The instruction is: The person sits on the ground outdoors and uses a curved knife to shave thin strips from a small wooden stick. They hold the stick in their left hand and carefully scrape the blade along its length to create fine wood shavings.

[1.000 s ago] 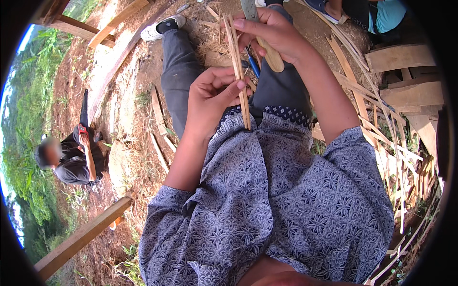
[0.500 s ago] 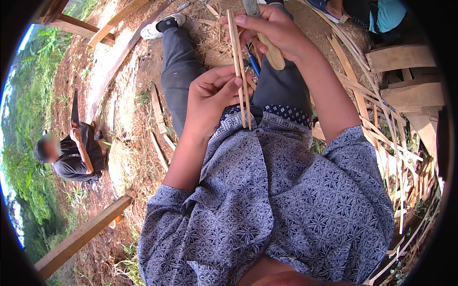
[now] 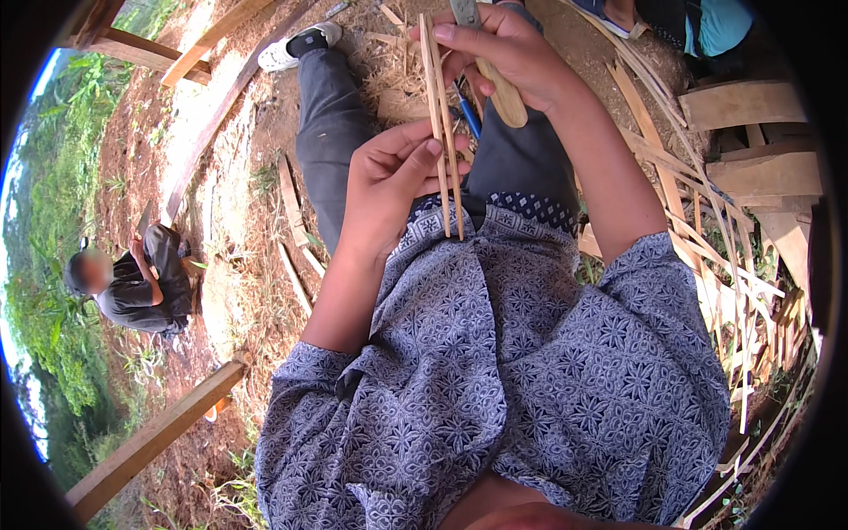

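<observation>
Bare brown dirt [image 3: 230, 238] all around, with green plants along the left edge. A long wooden beam [image 3: 150, 437] lying low on the left. Another person [image 3: 141, 283] crouching far off on the left, well apart. A pile of thin pale strips [image 3: 733, 291] on the right, next to stacked boards [image 3: 751, 132]. A blue patterned shirt [image 3: 530, 380] filling the middle, dark trousers [image 3: 331, 124] stretching up to a white shoe [image 3: 296, 49].

Left hand [image 3: 389, 190] curled around the sticks [image 3: 440, 115], thumb and fingers pinching them near the lower part. Sticks thin, pale and long, standing nearly upright, side by side and touching, just above the lap. Bottom ends resting against the shirt.

Right hand [image 3: 508, 53] up higher, wrapped tight around the wooden handle of a knife [image 3: 499, 84]. Thumb pressed against the sticks near the top. Blade poking up past the fingers, mostly cut off by the top edge. A small blue thing [image 3: 470, 115] under that hand, too hidden to tell.
</observation>
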A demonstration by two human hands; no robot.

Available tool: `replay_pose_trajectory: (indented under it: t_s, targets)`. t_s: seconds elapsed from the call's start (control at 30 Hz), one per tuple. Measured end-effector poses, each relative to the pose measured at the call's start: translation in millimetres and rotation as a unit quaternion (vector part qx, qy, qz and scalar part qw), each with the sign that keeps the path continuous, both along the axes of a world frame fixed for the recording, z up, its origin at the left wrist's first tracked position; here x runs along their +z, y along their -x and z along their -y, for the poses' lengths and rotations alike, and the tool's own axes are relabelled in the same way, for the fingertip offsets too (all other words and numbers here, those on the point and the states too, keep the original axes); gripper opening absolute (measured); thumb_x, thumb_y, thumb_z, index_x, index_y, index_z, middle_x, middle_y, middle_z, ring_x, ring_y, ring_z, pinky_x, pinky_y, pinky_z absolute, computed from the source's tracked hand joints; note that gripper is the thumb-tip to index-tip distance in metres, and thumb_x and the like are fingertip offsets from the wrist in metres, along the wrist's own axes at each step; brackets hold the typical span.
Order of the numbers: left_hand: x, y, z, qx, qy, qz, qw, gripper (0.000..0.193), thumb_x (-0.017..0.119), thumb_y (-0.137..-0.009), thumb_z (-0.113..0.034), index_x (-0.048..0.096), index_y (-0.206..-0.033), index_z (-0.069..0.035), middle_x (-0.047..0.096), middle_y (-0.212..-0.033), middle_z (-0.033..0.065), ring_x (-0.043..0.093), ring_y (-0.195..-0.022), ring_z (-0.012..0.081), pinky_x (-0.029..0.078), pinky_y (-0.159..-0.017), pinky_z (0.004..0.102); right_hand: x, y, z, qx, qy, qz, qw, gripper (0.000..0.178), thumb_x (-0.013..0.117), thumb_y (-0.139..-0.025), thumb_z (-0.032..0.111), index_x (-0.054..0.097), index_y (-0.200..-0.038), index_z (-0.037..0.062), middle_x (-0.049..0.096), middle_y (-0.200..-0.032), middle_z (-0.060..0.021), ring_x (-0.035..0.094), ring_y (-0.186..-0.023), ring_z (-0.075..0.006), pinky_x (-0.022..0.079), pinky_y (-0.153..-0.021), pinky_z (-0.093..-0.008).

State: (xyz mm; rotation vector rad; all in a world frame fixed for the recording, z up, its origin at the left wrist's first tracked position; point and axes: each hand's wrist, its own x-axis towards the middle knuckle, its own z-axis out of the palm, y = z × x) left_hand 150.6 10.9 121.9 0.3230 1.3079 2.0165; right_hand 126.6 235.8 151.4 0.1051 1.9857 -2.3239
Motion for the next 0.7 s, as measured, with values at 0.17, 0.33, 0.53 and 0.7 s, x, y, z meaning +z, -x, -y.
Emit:
replay_pose_trajectory:
  t_s: [0.17,0.33,0.53,0.7]
  targets:
    - [1.9,0.7,0.9,-0.004,0.005,-0.001,1.000,0.033,0.053,-0.103,-0.008,0.056,-0.133,0.009,0.070,-0.115,0.0219,0.075,-0.094,0.0272,0.064,-0.082,0.0342,-0.4,2.2,0.8,-0.001,-0.007,0.008,1.000,0.019,0.066,-0.100,0.023,0.066,-0.106,0.0049,0.071,-0.077,-0.0067,0.061,-0.054,-0.0079,0.044,-0.044,-0.0205]
    - [3.9,1.0,2.1,-0.008,0.007,0.000,1.000,0.035,0.049,-0.104,-0.008,0.054,-0.135,0.009,0.070,-0.116,0.0225,0.074,-0.095,0.0281,0.064,-0.083,0.0350,-3.6,5.3,1.7,0.022,0.014,0.000,1.000,0.018,0.065,-0.101,0.021,0.066,-0.106,0.0043,0.072,-0.078,-0.0074,0.060,-0.052,-0.0075,0.043,-0.043,-0.0202]
    - [4.4,1.2,3.2,-0.008,0.012,0.007,1.000,0.034,0.049,-0.105,-0.008,0.054,-0.135,0.008,0.070,-0.117,0.0216,0.074,-0.097,0.0276,0.064,-0.082,0.0345,4.0,2.5,3.2,-0.027,-0.001,-0.001,1.000,0.019,0.064,-0.101,0.021,0.066,-0.106,0.0037,0.071,-0.080,-0.0067,0.062,-0.056,-0.0080,0.044,-0.043,-0.0205]
    - [-2.1,2.7,5.7,0.024,0.047,-0.003,0.999,0.031,0.053,-0.104,-0.009,0.056,-0.132,0.004,0.070,-0.114,0.0163,0.073,-0.096,0.0235,0.063,-0.079,0.0322,-6.9,-10.8,-49.3,-0.192,-0.019,0.014,0.981,0.025,0.064,-0.101,0.026,0.067,-0.112,0.0037,0.065,-0.077,-0.0019,0.063,-0.060,-0.0105,0.045,-0.045,-0.0226]
